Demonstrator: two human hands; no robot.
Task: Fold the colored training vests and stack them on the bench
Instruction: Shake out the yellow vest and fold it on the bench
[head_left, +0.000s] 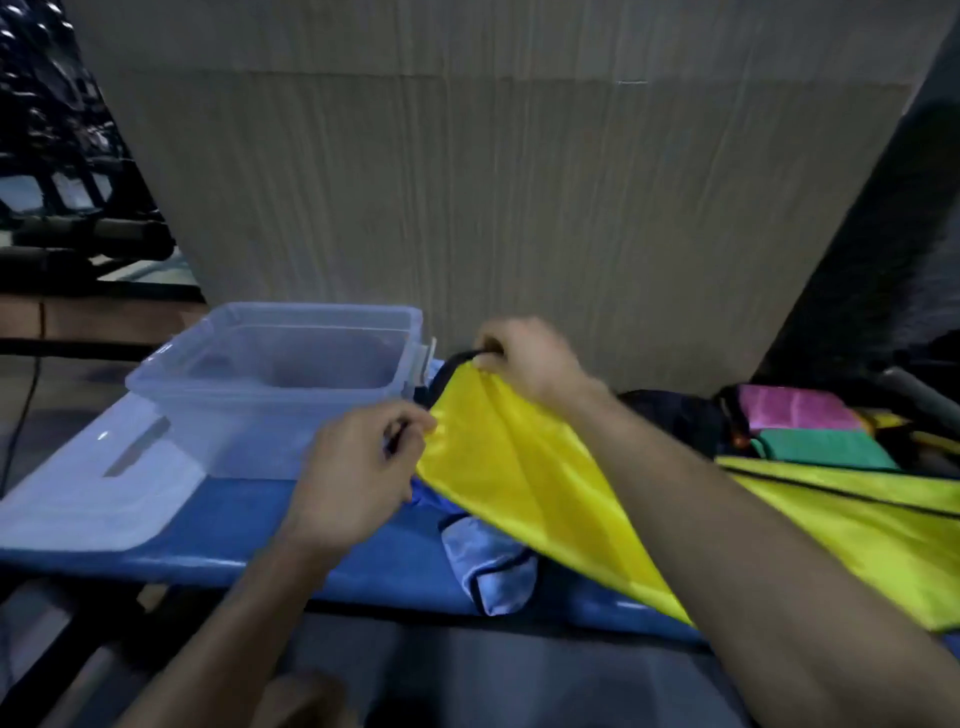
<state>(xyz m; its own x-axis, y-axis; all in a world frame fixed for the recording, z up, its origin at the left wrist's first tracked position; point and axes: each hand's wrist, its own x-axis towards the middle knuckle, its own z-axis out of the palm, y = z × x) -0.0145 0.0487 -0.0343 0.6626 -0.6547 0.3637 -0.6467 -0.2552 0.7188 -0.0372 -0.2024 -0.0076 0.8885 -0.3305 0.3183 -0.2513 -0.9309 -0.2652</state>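
— Where are we in the fold?

— I have the yellow vest (524, 467) by its dark-trimmed edge. My left hand (358, 467) pinches the near corner, my right hand (524, 358) pinches the far one, fingers curled round the trim. The cloth hangs between them and drapes right, over the blue surface (291, 525). I judge this the start of a fold: the edge is squared, nothing doubled over yet.

— Next move?

— I'd say carry that edge across to the opposite side, keeping both corners level and the slippery cloth taut.

— And around you?

— A clear plastic bin (280, 374) at far left, its lid (88, 493) just beside it. A light blue vest (488, 566) lies crumpled at the near edge; folded pink and green cloths (810, 431) sit at right. Behind, a cardboard wall (493, 182); the room is dim.
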